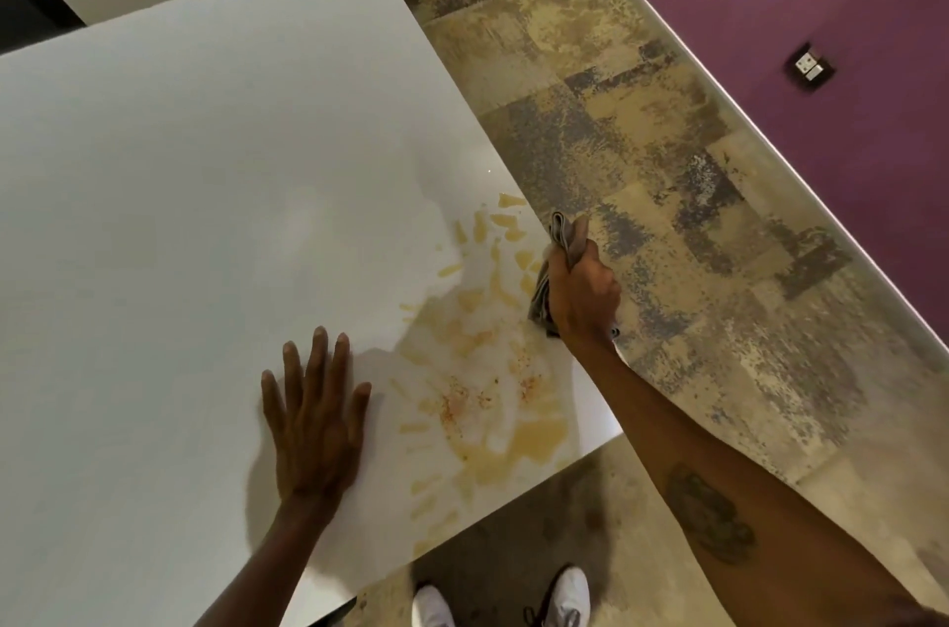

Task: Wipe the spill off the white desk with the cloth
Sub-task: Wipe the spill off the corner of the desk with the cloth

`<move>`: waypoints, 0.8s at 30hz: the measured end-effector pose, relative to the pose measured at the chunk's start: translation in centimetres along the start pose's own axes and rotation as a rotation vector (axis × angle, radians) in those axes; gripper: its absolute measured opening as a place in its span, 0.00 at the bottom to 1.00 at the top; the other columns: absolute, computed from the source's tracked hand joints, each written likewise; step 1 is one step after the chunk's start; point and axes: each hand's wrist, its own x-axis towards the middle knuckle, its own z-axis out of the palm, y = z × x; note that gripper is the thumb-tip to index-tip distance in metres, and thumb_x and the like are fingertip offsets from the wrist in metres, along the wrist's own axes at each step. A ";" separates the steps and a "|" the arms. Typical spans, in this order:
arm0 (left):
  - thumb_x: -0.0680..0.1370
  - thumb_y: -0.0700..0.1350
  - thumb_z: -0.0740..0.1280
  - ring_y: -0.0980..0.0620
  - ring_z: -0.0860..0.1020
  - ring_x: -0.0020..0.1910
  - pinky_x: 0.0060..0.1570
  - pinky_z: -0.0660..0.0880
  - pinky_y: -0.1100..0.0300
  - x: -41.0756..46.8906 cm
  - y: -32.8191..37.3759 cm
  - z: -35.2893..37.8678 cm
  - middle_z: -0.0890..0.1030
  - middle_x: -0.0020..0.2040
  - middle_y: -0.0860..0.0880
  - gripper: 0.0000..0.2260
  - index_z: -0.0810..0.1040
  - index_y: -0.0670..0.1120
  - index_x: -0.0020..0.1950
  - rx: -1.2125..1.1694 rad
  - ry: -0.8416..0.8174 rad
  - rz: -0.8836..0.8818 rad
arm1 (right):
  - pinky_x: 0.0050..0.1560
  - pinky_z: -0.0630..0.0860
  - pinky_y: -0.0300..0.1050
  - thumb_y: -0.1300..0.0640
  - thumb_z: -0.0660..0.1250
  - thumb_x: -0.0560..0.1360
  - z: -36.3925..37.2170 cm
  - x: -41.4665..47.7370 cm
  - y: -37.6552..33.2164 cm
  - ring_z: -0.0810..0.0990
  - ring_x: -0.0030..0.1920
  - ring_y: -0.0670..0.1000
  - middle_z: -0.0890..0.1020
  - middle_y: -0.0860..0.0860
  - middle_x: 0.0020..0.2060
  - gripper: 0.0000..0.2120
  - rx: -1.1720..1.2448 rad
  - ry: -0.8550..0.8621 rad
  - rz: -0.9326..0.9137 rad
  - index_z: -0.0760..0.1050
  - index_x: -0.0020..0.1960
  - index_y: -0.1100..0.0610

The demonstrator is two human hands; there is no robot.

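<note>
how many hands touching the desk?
1. The left hand lies flat, palm down, on the white desk beside the spill. The right hand grips the cloth at the desk's edge; its own contact is unclear.

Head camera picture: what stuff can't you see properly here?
- Cloth: mostly wrapped inside the right hand, so its size and shape are hidden.
- Desk: cut off by the left and bottom frame edges.
- Wall socket: too small for detail.
- Shoes: cut off at the bottom edge.
- Spill under the cloth: hidden.
</note>
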 end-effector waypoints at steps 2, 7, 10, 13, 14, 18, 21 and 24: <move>0.83 0.59 0.47 0.40 0.49 0.83 0.79 0.51 0.34 0.1 -0.1 0.2 0.53 0.84 0.46 0.30 0.57 0.47 0.83 0.007 -0.004 0.007 | 0.41 0.75 0.53 0.49 0.64 0.80 0.5 0.9 -1.0 0.82 0.42 0.66 0.83 0.64 0.43 0.18 0.052 0.023 0.000 0.74 0.60 0.64; 0.84 0.61 0.41 0.40 0.49 0.83 0.79 0.50 0.35 0.4 -0.2 0.5 0.55 0.84 0.45 0.31 0.59 0.47 0.82 0.028 -0.024 -0.006 | 0.48 0.77 0.55 0.48 0.64 0.79 1.9 3.5 -4.1 0.82 0.46 0.63 0.84 0.61 0.46 0.19 0.169 -0.014 -0.001 0.74 0.63 0.61; 0.84 0.62 0.41 0.41 0.49 0.84 0.79 0.50 0.35 0.5 -0.3 0.6 0.55 0.84 0.46 0.31 0.60 0.48 0.82 0.023 -0.033 -0.011 | 0.47 0.79 0.58 0.48 0.63 0.79 2.7 5.4 -6.0 0.82 0.44 0.62 0.83 0.58 0.45 0.18 0.289 -0.083 -0.038 0.73 0.63 0.58; 0.84 0.62 0.42 0.41 0.49 0.84 0.79 0.50 0.35 0.7 -0.5 0.6 0.55 0.84 0.47 0.31 0.59 0.49 0.82 0.022 -0.038 -0.009 | 0.48 0.79 0.59 0.52 0.64 0.80 3.6 6.9 -7.3 0.82 0.47 0.60 0.83 0.58 0.49 0.18 0.315 -0.139 -0.129 0.73 0.66 0.59; 0.84 0.62 0.42 0.42 0.49 0.84 0.79 0.50 0.35 0.8 -0.5 0.7 0.55 0.84 0.48 0.31 0.58 0.49 0.83 0.023 -0.037 -0.010 | 0.52 0.79 0.58 0.52 0.64 0.79 3.9 7.2 -7.5 0.82 0.51 0.60 0.83 0.58 0.53 0.19 0.300 -0.167 -0.167 0.72 0.68 0.59; 0.84 0.62 0.44 0.42 0.49 0.84 0.79 0.48 0.37 0.9 -0.9 0.7 0.55 0.84 0.47 0.31 0.59 0.49 0.83 0.012 -0.022 -0.009 | 0.75 0.60 0.57 0.50 0.64 0.79 4.7 8.2 -7.7 0.67 0.74 0.58 0.72 0.58 0.72 0.25 0.149 -0.285 -0.424 0.69 0.73 0.57; 0.84 0.62 0.44 0.42 0.49 0.84 0.79 0.49 0.36 0.8 -1.1 0.9 0.55 0.84 0.48 0.31 0.58 0.49 0.83 0.019 -0.010 0.000 | 0.79 0.49 0.58 0.46 0.64 0.79 4.9 8.5 -7.5 0.62 0.77 0.54 0.70 0.55 0.74 0.24 0.005 -0.339 -0.552 0.71 0.72 0.56; 0.84 0.63 0.44 0.43 0.49 0.84 0.79 0.51 0.37 0.8 -1.1 1.0 0.56 0.84 0.48 0.30 0.58 0.50 0.83 0.018 0.008 0.003 | 0.77 0.57 0.57 0.47 0.68 0.76 4.5 8.3 -7.7 0.65 0.75 0.57 0.71 0.55 0.73 0.26 0.044 -0.361 -0.521 0.72 0.71 0.56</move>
